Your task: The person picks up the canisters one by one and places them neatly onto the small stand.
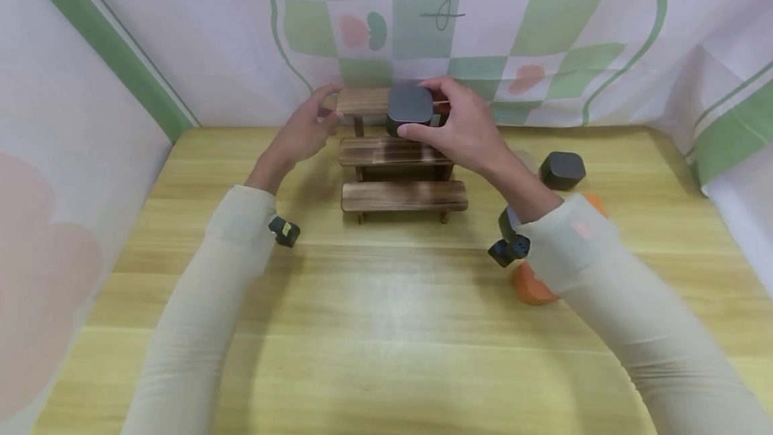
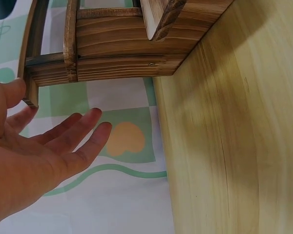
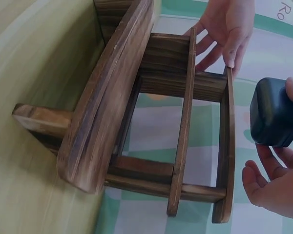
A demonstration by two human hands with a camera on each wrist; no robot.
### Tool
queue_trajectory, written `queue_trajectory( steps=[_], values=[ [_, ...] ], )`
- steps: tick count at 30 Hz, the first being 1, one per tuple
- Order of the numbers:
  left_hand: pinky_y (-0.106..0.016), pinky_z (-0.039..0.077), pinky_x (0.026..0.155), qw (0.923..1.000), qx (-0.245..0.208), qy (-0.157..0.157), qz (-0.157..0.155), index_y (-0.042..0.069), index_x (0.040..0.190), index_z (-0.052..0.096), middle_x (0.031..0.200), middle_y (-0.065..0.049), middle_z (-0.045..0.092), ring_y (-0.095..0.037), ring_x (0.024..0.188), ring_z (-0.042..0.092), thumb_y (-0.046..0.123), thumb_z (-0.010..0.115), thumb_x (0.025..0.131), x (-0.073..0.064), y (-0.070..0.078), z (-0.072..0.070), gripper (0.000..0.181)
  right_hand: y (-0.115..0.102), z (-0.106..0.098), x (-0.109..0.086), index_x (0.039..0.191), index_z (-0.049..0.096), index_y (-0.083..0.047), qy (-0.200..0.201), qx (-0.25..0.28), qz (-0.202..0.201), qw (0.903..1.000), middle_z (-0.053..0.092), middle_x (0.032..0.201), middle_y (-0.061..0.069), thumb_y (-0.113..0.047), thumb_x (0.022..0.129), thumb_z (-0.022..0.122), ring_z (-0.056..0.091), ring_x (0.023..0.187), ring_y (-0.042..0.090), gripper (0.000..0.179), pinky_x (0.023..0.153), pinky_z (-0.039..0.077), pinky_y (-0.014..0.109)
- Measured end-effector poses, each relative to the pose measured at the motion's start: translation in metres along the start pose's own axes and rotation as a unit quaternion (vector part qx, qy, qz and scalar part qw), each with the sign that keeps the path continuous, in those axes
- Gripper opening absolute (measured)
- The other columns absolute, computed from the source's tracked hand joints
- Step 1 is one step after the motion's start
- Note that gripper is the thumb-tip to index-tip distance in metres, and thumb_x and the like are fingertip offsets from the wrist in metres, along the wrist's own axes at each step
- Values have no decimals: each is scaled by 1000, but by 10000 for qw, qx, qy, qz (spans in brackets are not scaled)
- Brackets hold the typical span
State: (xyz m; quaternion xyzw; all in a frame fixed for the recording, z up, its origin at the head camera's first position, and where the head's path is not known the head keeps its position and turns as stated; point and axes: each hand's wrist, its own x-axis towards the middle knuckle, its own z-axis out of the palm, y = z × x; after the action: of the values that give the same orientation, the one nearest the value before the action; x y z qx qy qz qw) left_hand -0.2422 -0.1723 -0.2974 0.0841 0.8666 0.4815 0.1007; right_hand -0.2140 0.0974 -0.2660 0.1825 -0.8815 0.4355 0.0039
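A: Where is the black box?
B: In the right hand, gripped between thumb and fingers, at twelve o'clock from the middle of the wooden stand. The right wrist view shows a gap between it and the top tier.
A: And the left hand?
B: Between nine and ten o'clock, its thumb and forefinger pinching that tier's end, the other fingers spread loosely.
A: What lies around the stand?
B: On the surface, a second black box sits at three o'clock; an orange object lies toward four, partly hidden by the right sleeve.
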Motion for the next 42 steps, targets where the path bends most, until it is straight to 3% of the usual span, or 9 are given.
queue_trajectory(
  steps=[11, 24, 42],
  values=[
    [-41, 43, 105, 9983, 554, -133, 108, 19, 160, 22, 149, -15, 44, -27, 130, 48, 24, 45, 108, 7, 9, 3, 57, -3, -2, 11, 141, 51, -3, -79, -58, -20, 10000, 58, 128, 11, -34, 85, 81, 57, 116, 26, 70, 91, 47, 39],
    [-40, 44, 104, 9980, 555, -251, 146, 20, 160, 21, 147, -15, 46, -25, 127, 51, 22, 44, 108, 14, 16, 11, 56, 0, -4, 26, 147, 48, -9, -77, -105, 156, 9998, 57, 132, 7, -42, 85, 78, 55, 117, 22, 76, 92, 45, 36],
    [-41, 45, 101, 9991, 306, -110, 289, 20, 159, 24, 140, -14, 51, -26, 122, 55, 23, 44, 108, 13, 6, 15, 55, -11, 7, 49, 148, 46, -8, -372, -241, 151, 9989, 52, 143, 7, -41, 87, 77, 48, 129, 19, 75, 103, 43, 32]
  ],
)
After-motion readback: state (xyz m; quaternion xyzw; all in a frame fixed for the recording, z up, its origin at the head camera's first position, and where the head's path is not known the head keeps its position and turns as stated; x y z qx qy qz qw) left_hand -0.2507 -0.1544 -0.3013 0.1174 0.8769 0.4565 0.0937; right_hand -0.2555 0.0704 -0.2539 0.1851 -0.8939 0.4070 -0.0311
